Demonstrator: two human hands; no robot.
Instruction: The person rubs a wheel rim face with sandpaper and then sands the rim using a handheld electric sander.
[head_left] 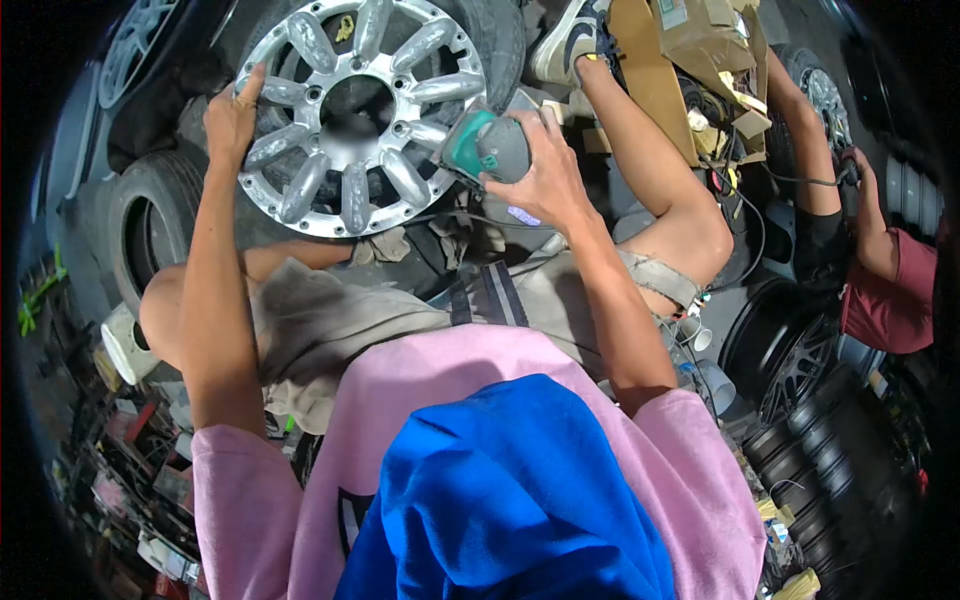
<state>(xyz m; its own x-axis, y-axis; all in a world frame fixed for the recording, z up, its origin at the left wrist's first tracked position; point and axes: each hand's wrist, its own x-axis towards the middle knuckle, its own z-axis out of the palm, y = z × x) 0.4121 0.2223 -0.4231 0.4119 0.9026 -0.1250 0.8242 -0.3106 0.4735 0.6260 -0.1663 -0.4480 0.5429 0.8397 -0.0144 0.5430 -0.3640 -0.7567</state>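
Note:
A bare silver alloy wheel rim (pixel 381 109) with several thick spokes stands in front of me, tilted, against a dark tyre (pixel 497 50). My left hand (pixel 232 122) grips its outer edge at the left, with a finger laid along the front face. In my right hand (pixel 548 172) is a green and grey power sander (pixel 484 146), fingers wrapped round its body. The sander is at the rim's right side, by the outer edge; whether its pad touches the metal I cannot tell. The underside of the sander is hidden.
Another tyre (pixel 160 215) stands at my left beside a white bucket (pixel 128 343). An open cardboard box (pixel 645 80) holds cables and parts. At the right, a person in a red shirt (pixel 893 290) sits near black wheels (pixel 790 345). Cables (pixel 762 235) cross the floor.

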